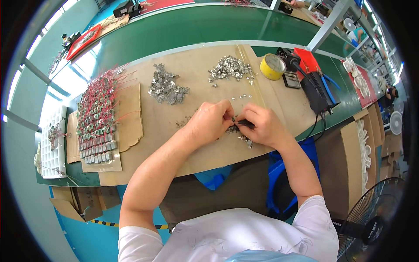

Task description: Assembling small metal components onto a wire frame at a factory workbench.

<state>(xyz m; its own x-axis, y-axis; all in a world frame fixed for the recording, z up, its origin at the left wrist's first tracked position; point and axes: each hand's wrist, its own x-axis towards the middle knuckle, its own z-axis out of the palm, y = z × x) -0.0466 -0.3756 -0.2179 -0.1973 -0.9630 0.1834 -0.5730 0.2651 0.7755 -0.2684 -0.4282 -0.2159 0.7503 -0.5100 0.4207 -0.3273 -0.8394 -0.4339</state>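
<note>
Tan flat cardboard sheet on green worktop. On it: spiky silver metal-part heap back left, rounded silver metal-part heap back right, small silver metal bits near front edge. Further left: red-wired component rows, then white plastic tray. Further right: yellow round tape roll, then black boxy unit.

We locate pale lettering on the fan at four o'clock and faint print on the carton at eight o'clock; neither reads clearly.
</note>
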